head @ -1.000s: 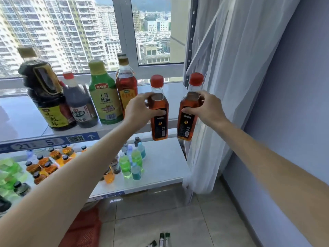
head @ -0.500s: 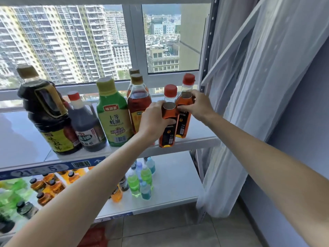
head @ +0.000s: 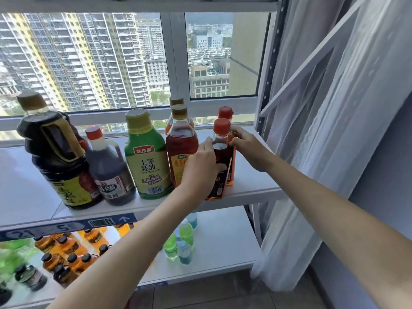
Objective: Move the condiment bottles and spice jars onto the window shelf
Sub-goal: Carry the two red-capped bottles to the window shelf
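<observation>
Two slim red-capped amber bottles stand on the white window shelf [head: 249,188] at its right end. My left hand [head: 200,166] grips the nearer bottle [head: 219,152] by its body. My right hand [head: 247,150] holds the farther bottle [head: 225,113], which stands just behind it and is mostly hidden. Left of them along the shelf stand a brown-capped amber bottle [head: 181,150], a green oyster sauce bottle [head: 146,157], a small dark vinegar bottle [head: 107,172] and a large dark soy sauce jug [head: 53,157].
A second brown-capped bottle [head: 176,101] stands behind the amber one. The lower shelf [head: 223,239] carries several small coloured and amber bottles. A shelf post [head: 265,90] and a white curtain [head: 334,130] border the right side. The window is directly behind.
Both hands carried the two red-capped bottles up and forward from over the lower shelf and set them down on the window shelf, one behind the other. The camera moved closer.
</observation>
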